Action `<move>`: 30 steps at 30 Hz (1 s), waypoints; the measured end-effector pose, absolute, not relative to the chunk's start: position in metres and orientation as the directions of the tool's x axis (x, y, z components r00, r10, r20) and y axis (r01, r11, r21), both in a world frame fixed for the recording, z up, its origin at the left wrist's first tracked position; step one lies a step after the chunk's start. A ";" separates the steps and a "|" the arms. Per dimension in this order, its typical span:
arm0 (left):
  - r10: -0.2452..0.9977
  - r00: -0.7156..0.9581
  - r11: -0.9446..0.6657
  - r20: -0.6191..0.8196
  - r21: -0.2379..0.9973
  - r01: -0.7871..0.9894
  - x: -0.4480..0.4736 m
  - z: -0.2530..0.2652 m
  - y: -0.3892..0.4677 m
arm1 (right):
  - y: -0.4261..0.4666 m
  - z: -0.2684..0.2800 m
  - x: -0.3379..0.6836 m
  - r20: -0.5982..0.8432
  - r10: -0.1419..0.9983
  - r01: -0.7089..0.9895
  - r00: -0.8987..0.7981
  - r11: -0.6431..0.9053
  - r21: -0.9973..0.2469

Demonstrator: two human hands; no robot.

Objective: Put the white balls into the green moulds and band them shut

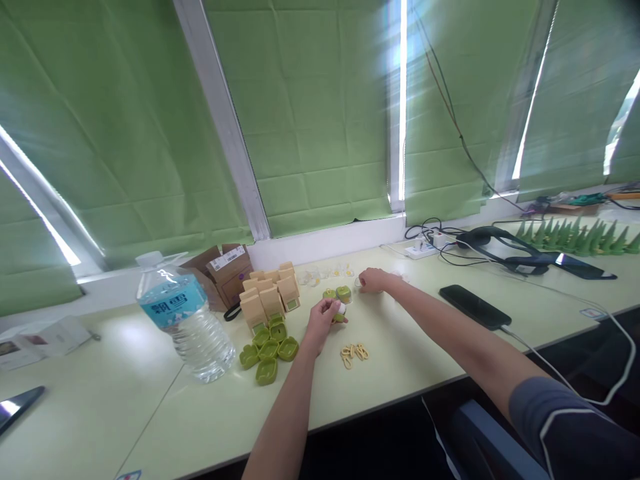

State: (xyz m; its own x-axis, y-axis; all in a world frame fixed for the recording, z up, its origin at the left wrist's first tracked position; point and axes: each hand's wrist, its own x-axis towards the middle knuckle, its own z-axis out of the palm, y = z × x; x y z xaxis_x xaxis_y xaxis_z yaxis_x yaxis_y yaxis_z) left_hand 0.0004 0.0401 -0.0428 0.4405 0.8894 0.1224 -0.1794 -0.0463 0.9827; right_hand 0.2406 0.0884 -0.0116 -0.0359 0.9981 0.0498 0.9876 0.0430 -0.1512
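My left hand (324,319) is closed around a small green part with a white top (341,309), held just over the table. My right hand (373,281) reaches farther back, fingers pinched at a small clear plastic piece (357,283). Beside it lie several clear pieces with yellow spots (335,271). Two green assembled parts (343,293) sit between my hands. Cream-coloured loops (354,353) are gathered nearer to me. Left of my left hand are several green cup-like shells (269,349), and behind them stand beige box-shaped parts (270,297).
A large water bottle (187,320) stands at the left before a cardboard box (220,273). To the right lie a black phone (474,307) on a white cable, a black headset (505,250) and a power strip (421,249). Green spiky pieces (580,237) stand at the far right.
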 end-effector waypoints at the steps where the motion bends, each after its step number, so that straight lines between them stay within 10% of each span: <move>1: 0.893 0.432 -0.051 0.126 0.982 -0.181 0.000 -0.043 0.041 | 0.086 -0.011 0.239 0.055 0.996 0.985 -0.070 0.077 -0.152; 5: 0.912 0.380 -0.090 0.151 0.980 -0.175 0.000 -0.045 0.044 | 0.075 -0.006 0.231 0.162 0.976 0.967 -0.144 0.174 -0.187; 12: 0.935 0.296 -0.131 0.195 0.966 -0.222 0.000 -0.047 0.049 | 0.044 -0.008 0.192 0.489 0.872 0.502 0.009 0.419 -0.756; 30: 0.971 0.187 -0.095 0.149 0.958 -0.271 0.000 -0.052 0.063 | 0.017 -0.063 0.178 0.516 0.854 0.519 -0.064 0.470 -0.714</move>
State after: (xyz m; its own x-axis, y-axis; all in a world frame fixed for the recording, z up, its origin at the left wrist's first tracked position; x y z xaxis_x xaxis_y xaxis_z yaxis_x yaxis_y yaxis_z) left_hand -0.0001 0.0626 -0.0519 0.1873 0.9709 0.1491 -0.2706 -0.0950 0.9580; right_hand 0.1777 0.0174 -0.0630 -0.0641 0.8544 0.5156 0.5190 0.4698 -0.7141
